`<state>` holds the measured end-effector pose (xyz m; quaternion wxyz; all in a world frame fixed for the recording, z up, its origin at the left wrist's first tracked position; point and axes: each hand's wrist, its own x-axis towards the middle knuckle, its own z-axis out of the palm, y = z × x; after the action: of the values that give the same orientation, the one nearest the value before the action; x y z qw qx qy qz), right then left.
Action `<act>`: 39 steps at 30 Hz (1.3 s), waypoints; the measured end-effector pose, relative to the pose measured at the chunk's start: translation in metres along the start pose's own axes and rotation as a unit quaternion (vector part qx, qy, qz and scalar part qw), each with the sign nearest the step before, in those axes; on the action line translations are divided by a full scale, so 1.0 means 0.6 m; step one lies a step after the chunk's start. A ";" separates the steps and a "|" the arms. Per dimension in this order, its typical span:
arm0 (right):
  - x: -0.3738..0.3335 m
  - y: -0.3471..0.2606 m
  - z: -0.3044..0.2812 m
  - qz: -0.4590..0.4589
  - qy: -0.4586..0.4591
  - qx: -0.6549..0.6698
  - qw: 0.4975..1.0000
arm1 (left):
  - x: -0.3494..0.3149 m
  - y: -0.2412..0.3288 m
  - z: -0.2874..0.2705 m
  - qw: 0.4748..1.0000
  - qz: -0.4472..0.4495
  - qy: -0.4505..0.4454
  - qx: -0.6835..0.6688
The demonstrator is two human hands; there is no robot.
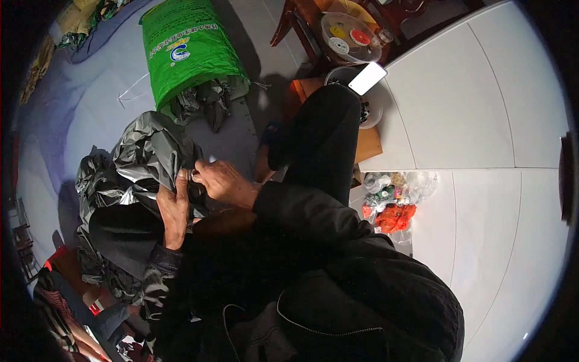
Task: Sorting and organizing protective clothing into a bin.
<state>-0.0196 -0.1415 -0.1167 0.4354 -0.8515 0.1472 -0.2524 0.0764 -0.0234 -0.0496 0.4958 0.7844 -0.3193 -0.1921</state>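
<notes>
A large piece of dark grey, shiny fabric (148, 148) lies bunched across my lap and hangs down on the left side. My left hand (174, 214) is closed on its right edge, thumb pressed on top. Right beside it, my right hand (226, 183) is closed in a pinch at the same edge. Whatever sits between its fingertips is too small to make out. The two hands nearly meet at the fingertips.
Ahead lies a green woven sack (187, 51), its mouth showing more dark material (208, 102). A stool (307, 30) holds a clear tub (350, 39) with coloured discs. A white phone (367, 78) rests on a bucket (375, 108). Bagged items (395, 208) lie by white panels (470, 96).
</notes>
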 end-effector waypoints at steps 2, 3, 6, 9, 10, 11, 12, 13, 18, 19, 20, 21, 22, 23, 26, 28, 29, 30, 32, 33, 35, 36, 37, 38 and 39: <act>0.005 -0.001 -0.008 -0.071 -0.012 0.012 0.997 | -0.002 0.005 0.000 1.000 0.006 -0.002 0.003; 0.005 -0.002 -0.012 -0.106 -0.019 0.019 0.994 | -0.002 0.009 -0.001 1.000 -0.005 -0.012 0.016; 0.011 -0.033 -0.041 0.274 -0.133 0.392 0.868 | -0.004 0.012 -0.004 0.998 -0.027 -0.031 0.043; 0.013 -0.039 -0.041 0.368 -0.158 0.433 0.808 | -0.002 0.010 -0.003 0.999 -0.023 -0.022 0.037; 0.013 -0.040 -0.036 0.288 -0.134 0.315 0.894 | 0.000 0.007 -0.002 0.999 -0.023 -0.022 0.036; 0.014 -0.039 -0.031 0.200 -0.107 0.189 0.955 | 0.003 0.001 -0.001 0.999 -0.012 -0.015 0.030; 0.012 -0.031 -0.024 0.200 -0.107 0.189 0.955 | 0.004 -0.004 -0.001 1.000 -0.001 -0.007 0.025; 0.007 -0.016 -0.013 0.132 -0.070 0.129 0.980 | 0.004 -0.007 -0.001 1.000 0.011 0.001 0.019; -0.001 0.013 -0.001 -0.128 0.032 -0.061 0.989 | -0.001 0.005 -0.004 0.999 0.012 -0.012 0.027; -0.003 0.016 0.000 -0.186 0.044 -0.095 0.977 | -0.001 0.007 -0.005 0.999 -0.009 -0.022 0.034; 0.000 0.005 -0.010 -0.187 0.043 -0.095 0.977 | -0.002 0.006 -0.007 0.998 -0.031 -0.032 0.038; 0.002 -0.007 -0.020 0.009 -0.042 0.110 0.993 | -0.003 0.004 -0.008 0.997 -0.053 -0.042 0.043; 0.006 -0.025 -0.037 0.204 -0.121 0.305 0.922 | -0.002 0.004 -0.007 0.997 -0.052 -0.042 0.043; 0.009 -0.034 -0.044 0.380 -0.190 0.474 0.771 | -0.001 0.003 -0.007 0.997 -0.044 -0.039 0.041; -0.001 0.019 0.012 0.053 -0.032 0.082 0.995 | 0.003 0.004 -0.005 0.998 -0.029 -0.035 0.040; 0.000 0.022 0.017 -0.124 0.052 -0.134 0.982 | 0.005 -0.002 -0.004 0.999 -0.011 -0.013 0.031; -0.002 0.025 0.017 -0.096 0.040 -0.093 0.990 | 0.006 -0.003 -0.004 1.000 -0.002 -0.002 0.026; -0.002 0.021 0.012 -0.068 0.028 -0.051 0.996 | 0.005 -0.003 -0.004 1.000 -0.003 -0.002 0.026; -0.003 0.020 0.012 -0.039 0.017 -0.008 0.999 | 0.002 0.000 -0.002 1.000 -0.004 -0.014 0.027; -0.005 0.027 0.019 -0.079 0.021 -0.039 0.996 | 0.001 0.001 -0.002 0.999 -0.005 -0.021 0.028; -0.003 0.028 0.020 -0.158 0.029 -0.100 0.982 | -0.001 0.007 -0.004 0.999 -0.022 -0.031 0.037; -0.003 0.026 0.016 -0.158 0.029 -0.100 0.982 | -0.002 0.010 -0.007 0.997 -0.040 -0.040 0.045; 0.004 0.004 -0.003 0.024 -0.048 0.072 0.996 | -0.003 0.009 -0.007 0.996 -0.057 -0.049 0.053; 0.011 -0.020 -0.025 0.204 -0.119 0.239 0.942 | -0.002 0.008 -0.007 0.996 -0.057 -0.050 0.052; 0.015 -0.031 -0.035 0.371 -0.183 0.389 0.823 | -0.002 0.006 -0.008 0.997 -0.045 -0.044 0.045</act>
<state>-0.0233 -0.1490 -0.0886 0.8102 -0.5232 0.2591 0.0523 0.0775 -0.0207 -0.0441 0.4361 0.8105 -0.3133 -0.2339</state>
